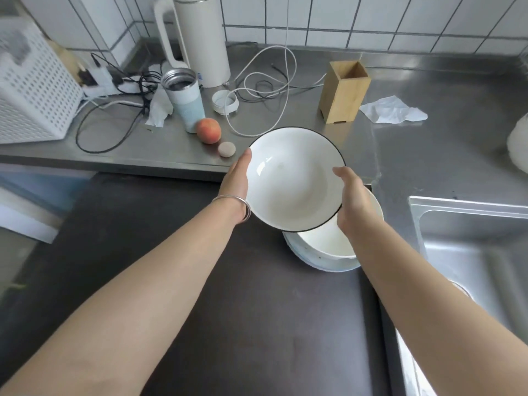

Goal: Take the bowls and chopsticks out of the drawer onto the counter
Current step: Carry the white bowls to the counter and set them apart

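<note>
I hold a white bowl with a black rim (294, 178) in the air over the open dark drawer (200, 281), near the counter's front edge. My left hand (237, 178) grips its left side and my right hand (354, 201) grips its right side. Below it, at the drawer's far right, sits a stack of white bowls (328, 252), partly hidden by the held bowl and my right arm. The steel counter (414, 155) lies beyond. No chopsticks are visible.
On the counter stand a wooden holder (344, 91), a peach (208, 130), a small round stone (227, 149), a tumbler (185, 101), a white kettle (200, 38), loose cables (257, 90), tissue (394, 110) and a perforated white box (31, 92). A sink (471, 252) is at right.
</note>
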